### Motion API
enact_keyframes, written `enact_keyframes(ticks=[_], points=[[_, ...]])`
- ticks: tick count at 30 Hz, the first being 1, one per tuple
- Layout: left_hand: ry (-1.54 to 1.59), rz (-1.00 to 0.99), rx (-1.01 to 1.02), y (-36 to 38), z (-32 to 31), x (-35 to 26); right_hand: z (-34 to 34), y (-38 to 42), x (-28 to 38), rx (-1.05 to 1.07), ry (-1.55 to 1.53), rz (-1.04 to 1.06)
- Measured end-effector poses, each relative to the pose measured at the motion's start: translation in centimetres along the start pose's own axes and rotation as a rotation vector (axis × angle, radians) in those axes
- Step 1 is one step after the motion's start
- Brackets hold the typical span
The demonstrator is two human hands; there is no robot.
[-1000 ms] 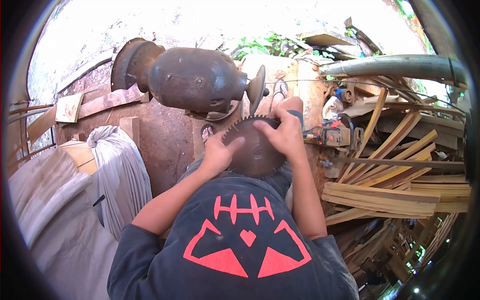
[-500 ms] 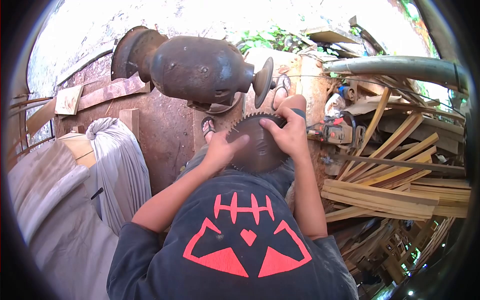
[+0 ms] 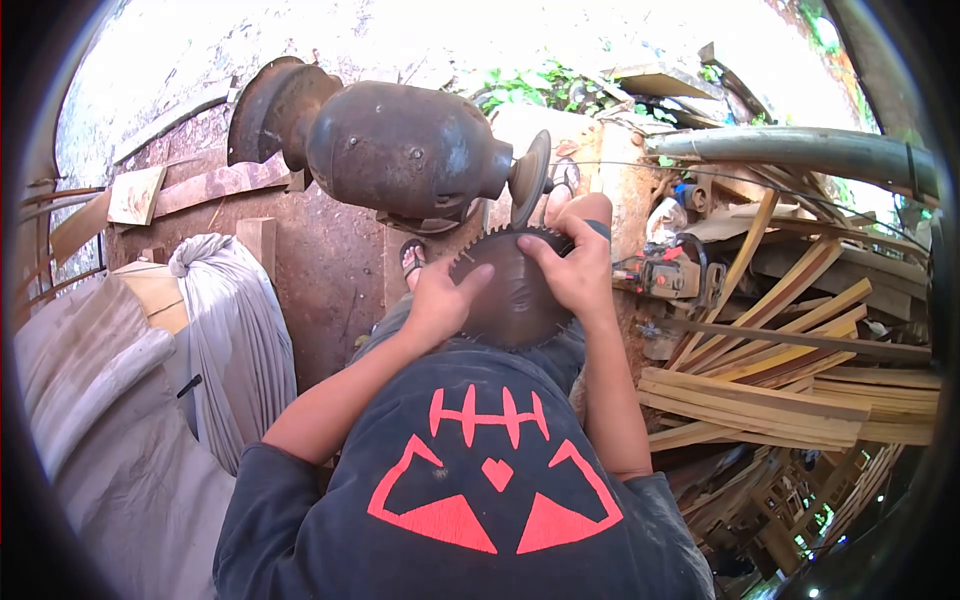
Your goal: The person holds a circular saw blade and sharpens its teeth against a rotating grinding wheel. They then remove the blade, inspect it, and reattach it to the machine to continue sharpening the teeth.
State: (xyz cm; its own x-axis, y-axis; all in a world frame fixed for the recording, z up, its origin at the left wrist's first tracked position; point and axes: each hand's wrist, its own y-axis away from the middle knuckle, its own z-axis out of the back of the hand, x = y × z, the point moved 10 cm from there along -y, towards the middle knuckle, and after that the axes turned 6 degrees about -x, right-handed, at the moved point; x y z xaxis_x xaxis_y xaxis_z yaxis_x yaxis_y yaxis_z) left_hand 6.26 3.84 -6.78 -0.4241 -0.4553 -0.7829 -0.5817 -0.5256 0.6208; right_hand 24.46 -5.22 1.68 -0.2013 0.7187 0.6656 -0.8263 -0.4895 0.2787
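Observation:
A dark circular saw blade (image 3: 515,295) with a toothed rim lies across my lap, its far edge up against the thin grinding wheel (image 3: 531,180). That wheel sits on the shaft of a large rusty bench grinder (image 3: 400,142). My left hand (image 3: 443,303) grips the blade's left side, thumb flat on its face and fingers hidden underneath. On the other side, my right hand (image 3: 574,268) clasps the upper right edge, the thumb pressing near the teeth and the fingers out of sight below.
A chainsaw (image 3: 672,272) lies on the right, beside piled wooden strips (image 3: 760,400). Above it runs a thick metal pipe (image 3: 790,143). Grey cloth (image 3: 235,320) is draped at the left. A larger rusty flared piece (image 3: 262,115) forms the grinder's far left end.
The grinder appears slightly lower and further right in view, so its wheel now meets the blade's toothed edge. Both hands keep their hold on the blade.

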Motion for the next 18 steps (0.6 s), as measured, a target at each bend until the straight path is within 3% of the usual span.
enact_keyframes(ticks=[18], points=[[-0.038,-0.050,-0.011,0.3,-0.1,-1.2,0.2,0.2,0.4,-0.037,-0.008,0.057]])
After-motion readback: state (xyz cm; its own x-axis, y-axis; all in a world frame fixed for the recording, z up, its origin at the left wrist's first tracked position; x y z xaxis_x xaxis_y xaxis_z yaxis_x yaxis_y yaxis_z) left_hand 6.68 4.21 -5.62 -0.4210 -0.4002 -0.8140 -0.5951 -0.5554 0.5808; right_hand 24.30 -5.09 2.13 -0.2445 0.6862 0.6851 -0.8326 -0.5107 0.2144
